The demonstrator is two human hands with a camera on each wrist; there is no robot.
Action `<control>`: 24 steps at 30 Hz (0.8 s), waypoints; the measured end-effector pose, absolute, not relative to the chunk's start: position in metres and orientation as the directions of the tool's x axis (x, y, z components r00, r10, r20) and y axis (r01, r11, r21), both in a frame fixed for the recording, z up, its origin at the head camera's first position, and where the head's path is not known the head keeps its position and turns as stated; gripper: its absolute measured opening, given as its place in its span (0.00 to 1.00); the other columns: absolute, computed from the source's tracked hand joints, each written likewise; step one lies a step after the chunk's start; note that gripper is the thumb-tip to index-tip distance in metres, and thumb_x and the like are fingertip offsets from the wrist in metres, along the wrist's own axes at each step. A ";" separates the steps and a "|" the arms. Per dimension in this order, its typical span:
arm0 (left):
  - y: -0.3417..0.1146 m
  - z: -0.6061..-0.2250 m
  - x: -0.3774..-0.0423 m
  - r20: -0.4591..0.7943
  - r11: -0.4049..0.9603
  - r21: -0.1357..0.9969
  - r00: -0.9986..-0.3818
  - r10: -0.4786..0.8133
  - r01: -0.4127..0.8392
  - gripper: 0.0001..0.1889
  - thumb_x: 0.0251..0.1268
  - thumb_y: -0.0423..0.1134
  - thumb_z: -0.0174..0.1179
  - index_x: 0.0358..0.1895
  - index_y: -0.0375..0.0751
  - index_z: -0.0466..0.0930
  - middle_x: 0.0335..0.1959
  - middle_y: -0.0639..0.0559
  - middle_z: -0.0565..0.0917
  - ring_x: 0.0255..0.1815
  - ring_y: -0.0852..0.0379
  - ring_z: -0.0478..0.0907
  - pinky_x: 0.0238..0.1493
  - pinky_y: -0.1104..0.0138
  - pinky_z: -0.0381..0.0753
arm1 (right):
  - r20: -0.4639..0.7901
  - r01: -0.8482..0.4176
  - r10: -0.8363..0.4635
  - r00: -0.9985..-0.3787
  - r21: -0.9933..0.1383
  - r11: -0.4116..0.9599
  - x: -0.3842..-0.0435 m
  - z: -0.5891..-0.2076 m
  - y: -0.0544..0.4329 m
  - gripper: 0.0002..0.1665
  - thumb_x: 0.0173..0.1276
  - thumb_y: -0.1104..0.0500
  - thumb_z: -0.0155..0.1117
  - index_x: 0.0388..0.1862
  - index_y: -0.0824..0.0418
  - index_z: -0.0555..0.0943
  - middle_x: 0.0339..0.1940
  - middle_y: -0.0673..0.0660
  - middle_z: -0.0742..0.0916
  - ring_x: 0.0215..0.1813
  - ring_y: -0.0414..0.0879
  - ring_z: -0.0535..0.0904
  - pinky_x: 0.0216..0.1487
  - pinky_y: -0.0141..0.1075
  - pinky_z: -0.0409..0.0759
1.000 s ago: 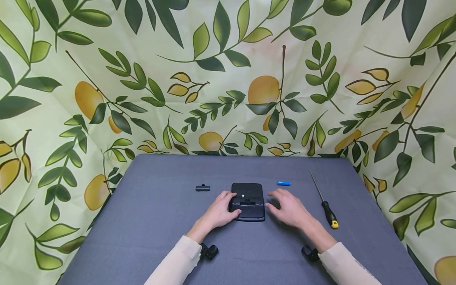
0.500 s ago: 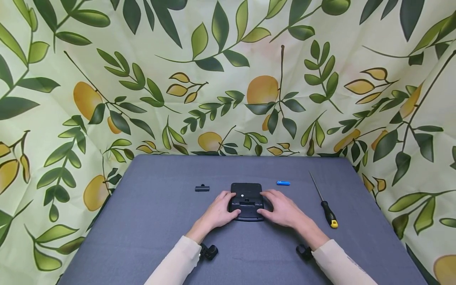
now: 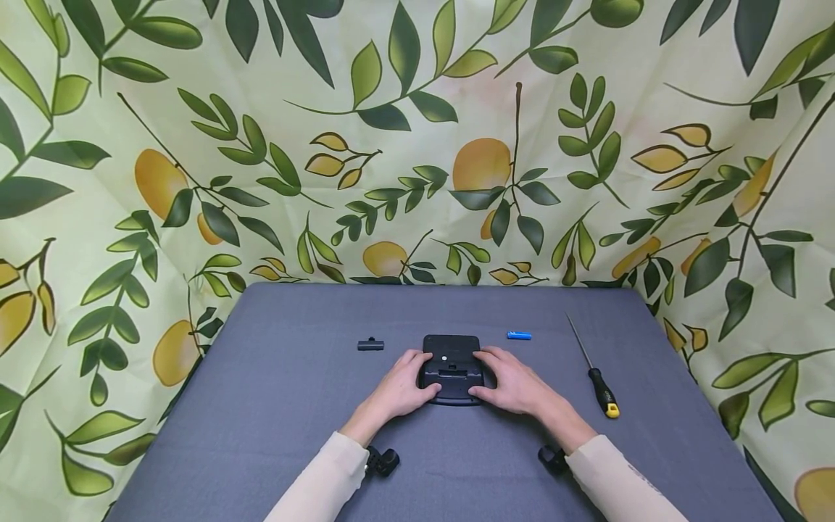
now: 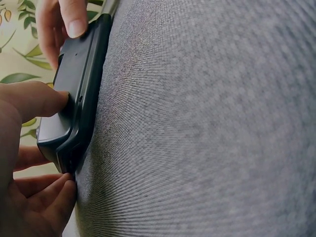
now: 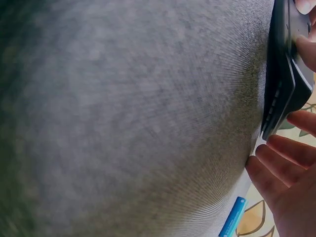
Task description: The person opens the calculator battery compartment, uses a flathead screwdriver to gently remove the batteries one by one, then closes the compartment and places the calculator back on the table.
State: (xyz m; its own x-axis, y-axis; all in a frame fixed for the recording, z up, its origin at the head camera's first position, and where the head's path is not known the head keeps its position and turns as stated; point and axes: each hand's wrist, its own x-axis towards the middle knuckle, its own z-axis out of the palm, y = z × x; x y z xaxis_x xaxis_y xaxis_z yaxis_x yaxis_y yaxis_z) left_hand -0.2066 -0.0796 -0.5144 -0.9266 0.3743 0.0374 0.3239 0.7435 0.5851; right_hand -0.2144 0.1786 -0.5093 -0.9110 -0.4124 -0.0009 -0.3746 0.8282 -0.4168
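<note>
A black wedge-shaped calculator [image 3: 460,345] lies face down on the grey table, a narrow recess [image 3: 453,373] and a small white dot on its back. My left hand [image 3: 399,386] grips its left side, thumb on the back and fingers along the edge. On the opposite side my right hand [image 3: 515,384] holds it likewise. In the right wrist view its thumb presses the calculator [image 5: 285,89], with fingertips right at the edge. A small black battery cover [image 3: 370,345] with a tab lies to the left. Behind the right hand is a blue battery [image 3: 519,336].
A screwdriver [image 3: 601,390] with a black and yellow handle lies at the right, its shaft pointing away. Fabric printed with leaves and fruit [image 3: 417,145] hangs behind the table [image 3: 293,312] and along its sides.
My right hand has moved left from beside the calculator and taken hold of its right side. The left hand has kept its grip and the calculator has stayed in place.
</note>
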 end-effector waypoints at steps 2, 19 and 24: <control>-0.080 -0.515 -0.207 0.037 0.745 0.584 -0.927 0.374 0.324 0.32 0.66 0.49 0.65 0.70 0.37 0.72 0.66 0.41 0.73 0.68 0.43 0.71 0.67 0.50 0.71 | -0.011 -0.369 -0.411 -0.912 -0.416 0.831 -0.215 -0.509 0.178 0.43 0.65 0.38 0.70 0.73 0.60 0.73 0.71 0.64 0.75 0.71 0.62 0.70 0.64 0.61 0.73; -0.079 -0.514 -0.208 0.010 0.755 0.580 -0.930 0.369 0.306 0.33 0.67 0.50 0.64 0.71 0.39 0.71 0.67 0.42 0.72 0.69 0.45 0.70 0.68 0.50 0.70 | -0.041 -0.350 -0.403 -0.914 -0.425 0.835 -0.215 -0.509 0.176 0.43 0.66 0.40 0.70 0.73 0.60 0.72 0.73 0.64 0.73 0.73 0.61 0.69 0.66 0.60 0.71; -0.079 -0.514 -0.209 0.005 0.754 0.581 -0.928 0.373 0.306 0.33 0.67 0.50 0.64 0.71 0.39 0.71 0.67 0.42 0.72 0.69 0.45 0.70 0.68 0.50 0.71 | -0.037 -0.355 -0.407 -0.912 -0.424 0.833 -0.213 -0.509 0.175 0.43 0.66 0.40 0.70 0.73 0.61 0.72 0.74 0.64 0.73 0.73 0.61 0.69 0.66 0.60 0.71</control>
